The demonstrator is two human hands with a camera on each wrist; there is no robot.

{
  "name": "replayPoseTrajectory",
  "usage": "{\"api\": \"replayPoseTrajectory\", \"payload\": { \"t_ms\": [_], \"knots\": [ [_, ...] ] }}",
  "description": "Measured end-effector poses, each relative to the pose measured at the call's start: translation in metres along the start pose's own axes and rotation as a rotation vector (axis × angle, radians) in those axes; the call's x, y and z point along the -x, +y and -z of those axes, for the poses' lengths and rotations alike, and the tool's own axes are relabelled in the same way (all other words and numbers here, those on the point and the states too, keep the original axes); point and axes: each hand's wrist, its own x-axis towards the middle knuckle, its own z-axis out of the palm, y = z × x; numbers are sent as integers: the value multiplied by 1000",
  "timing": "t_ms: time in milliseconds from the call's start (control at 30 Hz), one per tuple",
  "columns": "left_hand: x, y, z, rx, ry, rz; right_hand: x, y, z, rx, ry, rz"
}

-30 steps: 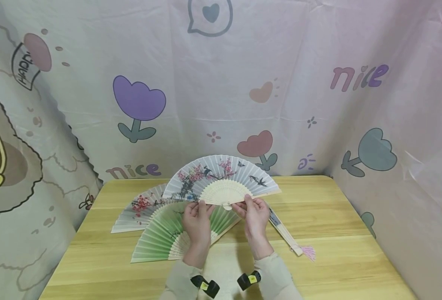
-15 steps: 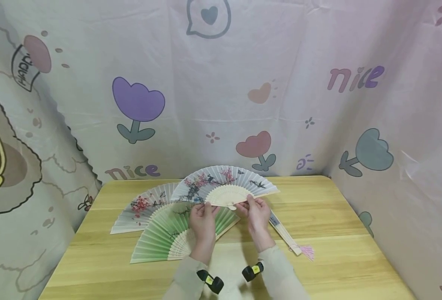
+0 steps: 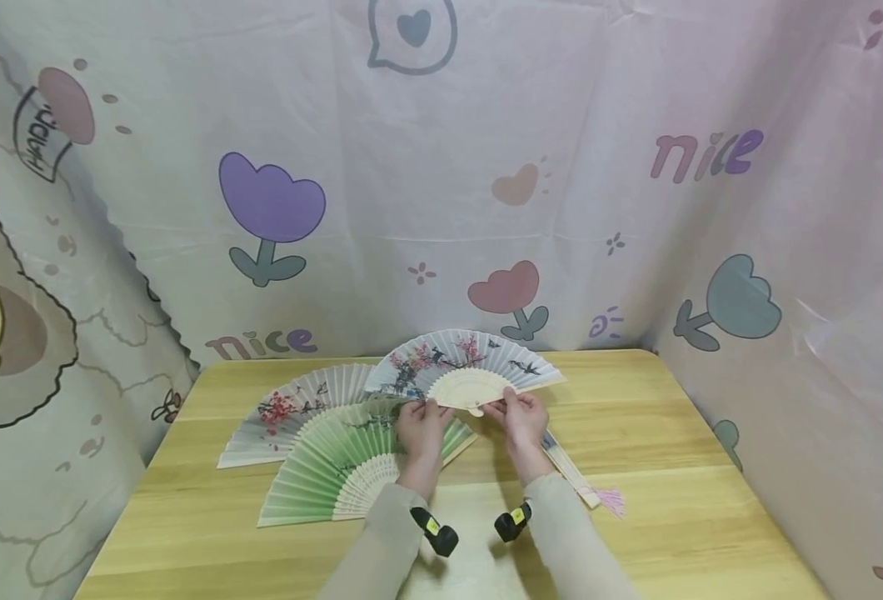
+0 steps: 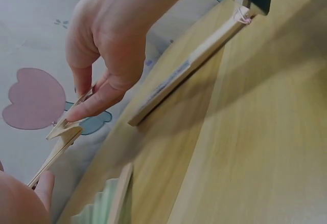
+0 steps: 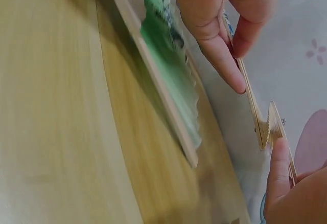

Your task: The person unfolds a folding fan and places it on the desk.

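A spread white folding fan [image 3: 456, 354] with pink blossoms and dark birds is held above the far part of the table, pivot towards me. My left hand [image 3: 421, 433] pinches its left outer stick. On the other side, the right hand [image 3: 526, 421] pinches the right outer stick, thumb on top. Seen edge-on in the right wrist view, the fan's pale sticks [image 5: 251, 98] run between both hands. Beneath and left of my left hand lies an open green fan [image 3: 321, 467]. It partly covers another spread white fan [image 3: 261, 433] with red blossoms.
A folded fan [image 3: 572, 475] with a pink tassel [image 3: 611, 502] lies right of the right hand, its far end hidden behind that hand. The wooden table [image 3: 681, 533] meets a printed curtain [image 3: 426, 208] at the back and both sides.
Both hands have moved right with the held fan, which also came slightly lower. More of the white fan underneath now shows. The fans on the table stay put.
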Motion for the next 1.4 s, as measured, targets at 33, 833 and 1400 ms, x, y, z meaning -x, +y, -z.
{"api": "replayPoseTrajectory", "payload": {
  "t_ms": [33,833,1400],
  "knots": [
    [-1,-2,-2,-2,3,6,-2,0,1,7,8,0],
    [-10,-14,-9,-68,-117,155,-16,4,22,82,74,-17],
    [-7,-12,-5,-49,-153,202,-20,10,31,166,54,-49]
  ]
}}
